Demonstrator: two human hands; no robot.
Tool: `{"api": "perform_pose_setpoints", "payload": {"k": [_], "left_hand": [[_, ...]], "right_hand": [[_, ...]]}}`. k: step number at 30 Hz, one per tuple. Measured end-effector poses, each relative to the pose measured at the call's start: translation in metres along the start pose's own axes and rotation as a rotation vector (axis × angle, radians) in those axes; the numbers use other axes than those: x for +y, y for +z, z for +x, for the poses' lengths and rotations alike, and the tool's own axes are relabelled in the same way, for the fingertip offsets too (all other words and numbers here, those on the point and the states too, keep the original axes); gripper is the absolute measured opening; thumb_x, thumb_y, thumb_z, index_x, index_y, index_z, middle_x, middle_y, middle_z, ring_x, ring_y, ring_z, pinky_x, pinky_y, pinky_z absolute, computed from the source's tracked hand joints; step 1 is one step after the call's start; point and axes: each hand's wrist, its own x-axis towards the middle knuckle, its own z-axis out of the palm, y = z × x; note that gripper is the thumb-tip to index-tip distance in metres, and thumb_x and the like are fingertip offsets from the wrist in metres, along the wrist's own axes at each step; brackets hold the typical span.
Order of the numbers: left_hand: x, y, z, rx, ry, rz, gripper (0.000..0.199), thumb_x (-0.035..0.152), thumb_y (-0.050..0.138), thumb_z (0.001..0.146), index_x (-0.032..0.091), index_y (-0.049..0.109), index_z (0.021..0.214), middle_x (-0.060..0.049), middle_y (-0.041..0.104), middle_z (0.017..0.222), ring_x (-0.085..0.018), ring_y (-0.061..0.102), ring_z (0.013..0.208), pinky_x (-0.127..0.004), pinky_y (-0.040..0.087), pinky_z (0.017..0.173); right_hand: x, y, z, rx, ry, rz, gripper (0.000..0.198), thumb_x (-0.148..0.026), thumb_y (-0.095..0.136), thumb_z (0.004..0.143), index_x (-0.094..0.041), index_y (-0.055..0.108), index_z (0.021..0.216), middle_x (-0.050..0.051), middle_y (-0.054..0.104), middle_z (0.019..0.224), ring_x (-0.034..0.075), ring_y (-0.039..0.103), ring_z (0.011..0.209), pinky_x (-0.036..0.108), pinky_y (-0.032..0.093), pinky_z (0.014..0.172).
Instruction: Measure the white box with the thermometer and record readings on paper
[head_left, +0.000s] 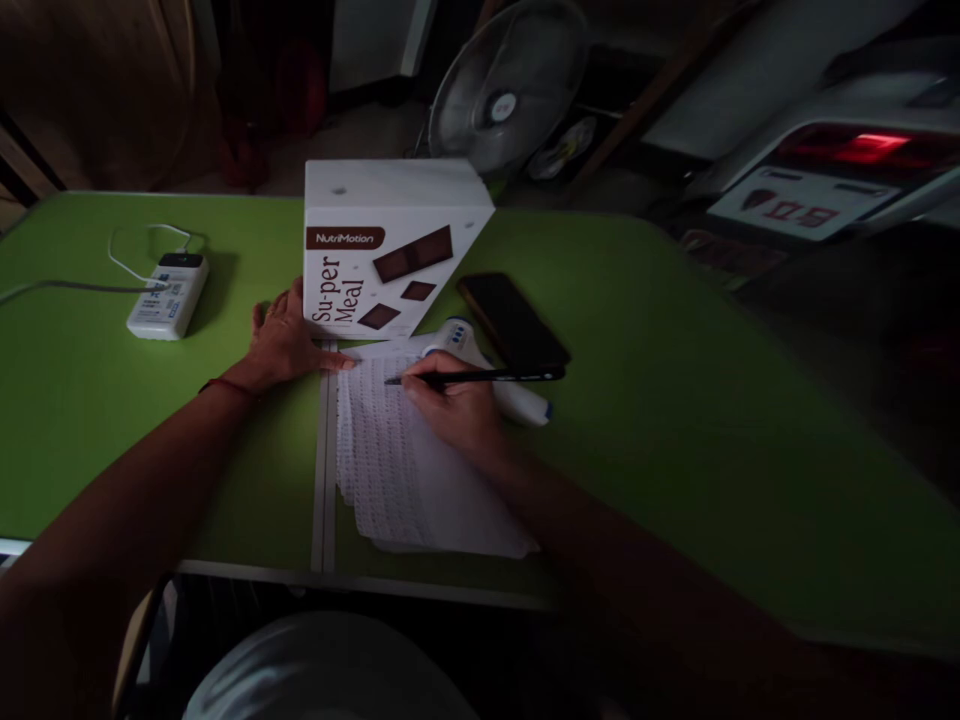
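Pen (517, 375) | right fingers (424, 396) pinching it | left fingers (279, 306) spread | green table (675, 400) (dimly lit, fan (504, 107) beyond)

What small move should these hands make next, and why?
Probably a short stroke with the black pen: the right hand grips it with its tip at the rows of writing, the left hand has its thumb at the edge of the paper sheets, and the top one looks partly blank.
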Motion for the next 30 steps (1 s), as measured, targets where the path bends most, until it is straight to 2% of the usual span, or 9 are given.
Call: {"api": "perform_pose_setpoints", "payload": {"k": [4, 9, 17, 24, 30], "left_hand": [[0.0011, -0.0009, -0.0003, 0.006, 0.016, 0.002, 0.132, 0.072, 0.103, 0.059, 0.023, 0.041, 0.164, -0.021, 0.056, 0.165, -0.054, 0.048, 0.157, -0.069, 0.021, 0.138], [-0.0006, 0.0, 0.0006, 0.011, 0.006, -0.021, 0.134, 0.076, 0.102, 0.056, 0.018, 0.044, 0.162, -0.025, 0.055, 0.166, -0.053, 0.049, 0.156, -0.069, 0.017, 0.14], [-0.0054, 0.0033, 0.0031, 0.036, 0.046, -0.033, 0.13, 0.074, 0.101, 0.057, 0.021, 0.043, 0.161, -0.022, 0.058, 0.165, -0.052, 0.049, 0.157, -0.072, 0.019, 0.139], [-0.0064, 0.0019, 0.0022, 0.026, 0.04, -0.021, 0.131, 0.076, 0.102, 0.056, 0.021, 0.044, 0.16, -0.023, 0.056, 0.167, -0.053, 0.047, 0.159, -0.069, 0.019, 0.14], [-0.0057, 0.0016, 0.0021, 0.029, 0.048, -0.033, 0.13, 0.079, 0.101, 0.057, 0.022, 0.045, 0.158, -0.021, 0.06, 0.163, -0.052, 0.048, 0.158, -0.072, 0.018, 0.14]], "right_hand": [[-0.0019, -0.0009, 0.0002, 0.003, 0.017, -0.004, 0.01, -0.028, 0.069, 0.077, -0.027, 0.063, 0.068, -0.002, 0.061, 0.063, 0.018, 0.057, 0.063, 0.034, 0.053, 0.065], [-0.0004, 0.0001, 0.0014, 0.036, 0.042, -0.004, 0.011, -0.024, 0.068, 0.077, -0.027, 0.062, 0.069, -0.002, 0.061, 0.064, 0.019, 0.058, 0.063, 0.034, 0.053, 0.064], [-0.0018, -0.0011, 0.0013, -0.01, 0.05, 0.001, 0.01, -0.027, 0.068, 0.075, -0.027, 0.06, 0.067, -0.002, 0.06, 0.063, 0.018, 0.056, 0.063, 0.034, 0.052, 0.063], [-0.0014, -0.0011, 0.0023, -0.016, 0.073, -0.024, 0.013, -0.025, 0.067, 0.076, -0.028, 0.057, 0.069, -0.002, 0.058, 0.064, 0.019, 0.055, 0.064, 0.034, 0.052, 0.065], [-0.0027, -0.0026, 0.0024, -0.033, 0.099, -0.042, 0.015, -0.022, 0.068, 0.076, -0.027, 0.056, 0.07, -0.003, 0.057, 0.064, 0.019, 0.057, 0.066, 0.035, 0.053, 0.068]]}}
